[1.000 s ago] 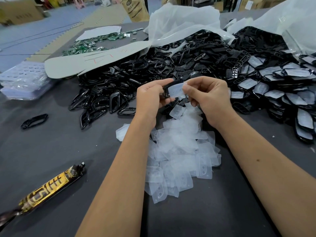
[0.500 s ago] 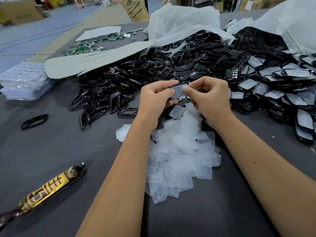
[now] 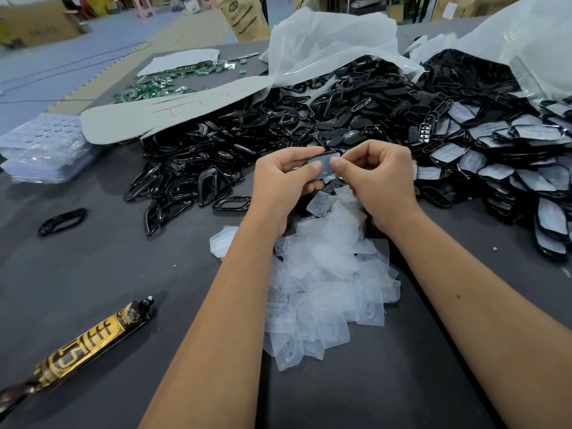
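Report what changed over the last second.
The left hand edged toward the right hand. Both thumbs closed in on the pad, pressing it onto the shell, which now lies flatter, so less of the pad shows. Nothing was let go. The pad pile, black heap and tube stayed put.

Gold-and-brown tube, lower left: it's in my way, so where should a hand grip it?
Grip the tube round its gold middle, from above, pinching across its width: it lies flat and slantwise on the table, bare surface along both long sides.
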Demonstrator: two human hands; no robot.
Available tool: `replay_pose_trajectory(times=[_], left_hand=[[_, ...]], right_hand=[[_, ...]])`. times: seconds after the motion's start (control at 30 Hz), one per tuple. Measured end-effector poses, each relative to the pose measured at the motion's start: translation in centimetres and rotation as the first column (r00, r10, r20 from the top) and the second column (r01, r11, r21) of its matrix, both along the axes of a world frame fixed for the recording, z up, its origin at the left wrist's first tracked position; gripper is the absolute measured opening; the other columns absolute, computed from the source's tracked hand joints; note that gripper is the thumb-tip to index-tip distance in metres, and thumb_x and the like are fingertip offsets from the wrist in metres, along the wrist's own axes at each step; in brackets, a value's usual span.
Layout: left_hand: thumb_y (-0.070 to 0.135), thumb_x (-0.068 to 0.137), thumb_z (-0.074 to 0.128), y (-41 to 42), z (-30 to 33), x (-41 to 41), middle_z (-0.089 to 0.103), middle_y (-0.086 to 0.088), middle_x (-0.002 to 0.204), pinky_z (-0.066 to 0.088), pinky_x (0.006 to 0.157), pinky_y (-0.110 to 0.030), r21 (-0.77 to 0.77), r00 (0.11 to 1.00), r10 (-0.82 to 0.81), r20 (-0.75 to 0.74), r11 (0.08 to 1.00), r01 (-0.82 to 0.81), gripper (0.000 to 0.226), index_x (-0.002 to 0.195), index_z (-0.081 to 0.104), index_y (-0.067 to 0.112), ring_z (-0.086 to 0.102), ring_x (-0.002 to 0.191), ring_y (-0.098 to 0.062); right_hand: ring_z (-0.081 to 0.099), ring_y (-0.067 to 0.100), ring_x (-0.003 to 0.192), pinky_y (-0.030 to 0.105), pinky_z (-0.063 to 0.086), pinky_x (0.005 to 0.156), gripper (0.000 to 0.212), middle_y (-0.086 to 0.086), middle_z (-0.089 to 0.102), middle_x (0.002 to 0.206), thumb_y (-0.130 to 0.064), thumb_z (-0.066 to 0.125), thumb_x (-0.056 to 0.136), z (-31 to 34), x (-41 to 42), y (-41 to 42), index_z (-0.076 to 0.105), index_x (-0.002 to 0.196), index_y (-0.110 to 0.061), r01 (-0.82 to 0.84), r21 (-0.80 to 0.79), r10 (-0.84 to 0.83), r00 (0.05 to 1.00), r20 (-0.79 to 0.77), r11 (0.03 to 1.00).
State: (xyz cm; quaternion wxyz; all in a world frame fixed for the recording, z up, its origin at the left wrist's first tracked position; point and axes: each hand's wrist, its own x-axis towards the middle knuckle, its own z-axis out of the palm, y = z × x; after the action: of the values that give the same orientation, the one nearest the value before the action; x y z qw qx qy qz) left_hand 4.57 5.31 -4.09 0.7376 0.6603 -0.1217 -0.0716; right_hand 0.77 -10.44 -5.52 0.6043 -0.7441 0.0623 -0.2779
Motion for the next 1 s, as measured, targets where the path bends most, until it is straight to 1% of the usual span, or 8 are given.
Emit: replay_pose_trajectory(times=[0.23,0.4,0.5,0.6,0.7,0.83,1.0], left_hand=[[-0.004,0.093,0.069,-0.06,-0.35,0.27,0.078,-0.008,0.087,0.053,0.059,-0.018,0.032,1.000,0.004,0.031,0.999,-0.005,0.024,0.099,0.079,0.017,0.066,0.059,-0.012],[-0.002,0.093,0.070,-0.09,-0.73,0.49,0.078,-0.007,0.085,0.053,0.059,-0.018,0.021,0.999,0.000,0.053,1.000,-0.001,0.026,0.095,0.080,0.022,0.064,0.059,-0.014],[-0.001,0.093,0.070,-0.09,-0.88,0.61,0.079,-0.008,0.087,0.053,0.060,-0.019,0.020,0.998,-0.003,0.058,1.000,0.002,0.026,0.095,0.080,0.023,0.063,0.059,-0.016],[-0.002,0.093,0.069,-0.08,-0.90,0.67,0.078,-0.008,0.085,0.053,0.059,-0.020,0.013,0.998,-0.004,0.064,1.000,0.003,0.024,0.097,0.080,0.019,0.061,0.058,-0.016],[-0.003,0.094,0.069,-0.07,-0.83,0.59,0.078,-0.010,0.085,0.053,0.058,-0.020,0.008,0.998,-0.015,0.060,1.000,0.015,0.022,0.100,0.079,0.016,0.060,0.059,-0.017],[-0.002,0.096,0.067,-0.12,-0.72,0.40,0.078,-0.011,0.087,0.052,0.058,-0.018,0.004,0.997,-0.059,0.052,0.998,0.059,0.021,0.104,0.079,0.013,0.058,0.060,-0.017],[0.000,0.098,0.066,-0.12,-0.61,0.35,0.079,-0.007,0.088,0.053,0.061,-0.018,-0.006,0.995,-0.084,0.057,0.996,0.085,0.022,0.104,0.079,0.017,0.061,0.060,-0.013]], right_hand=[[0.057,0.006,0.050,0.020,0.044,0.051,0.018,-0.004,0.070,0.062,-0.021,0.086,0.082,-0.02,0.06,0.03,0.072,0.072,-0.018,0.014,-0.020,-0.014,1.000,-0.010,1.000],[0.060,0.009,0.055,0.024,0.046,0.054,0.019,-0.001,0.071,0.064,-0.024,0.085,0.081,-0.11,0.09,0.04,0.071,0.070,-0.020,0.025,-0.029,-0.026,0.999,-0.029,0.999],[0.056,0.008,0.053,0.024,0.044,0.052,0.022,-0.003,0.068,0.063,-0.026,0.086,0.080,-0.11,0.07,-0.01,0.067,0.069,-0.020,0.019,-0.016,-0.020,0.999,-0.044,1.000],[0.054,0.010,0.055,0.023,0.042,0.051,0.023,0.000,0.066,0.069,-0.023,0.086,0.082,0.01,0.03,-0.14,0.064,0.079,-0.019,-0.007,0.039,0.009,0.998,-0.058,0.999],[0.057,0.012,0.055,0.023,0.042,0.045,0.019,0.000,0.067,0.071,-0.016,0.084,0.086,0.27,-0.10,-0.23,0.066,0.090,-0.015,-0.095,0.149,0.109,0.990,-0.090,0.984],[0.056,0.009,0.049,0.021,0.041,0.041,0.014,-0.002,0.066,0.064,-0.010,0.083,0.087,0.51,-0.35,-0.41,0.069,0.087,-0.010,-0.167,0.179,0.184,0.980,-0.080,0.970],[0.056,0.011,0.052,0.021,0.041,0.043,0.015,0.005,0.063,0.068,-0.007,0.082,0.087,0.75,-0.39,-0.59,0.068,0.084,-0.009,-0.194,0.240,0.214,0.975,-0.061,0.951]])
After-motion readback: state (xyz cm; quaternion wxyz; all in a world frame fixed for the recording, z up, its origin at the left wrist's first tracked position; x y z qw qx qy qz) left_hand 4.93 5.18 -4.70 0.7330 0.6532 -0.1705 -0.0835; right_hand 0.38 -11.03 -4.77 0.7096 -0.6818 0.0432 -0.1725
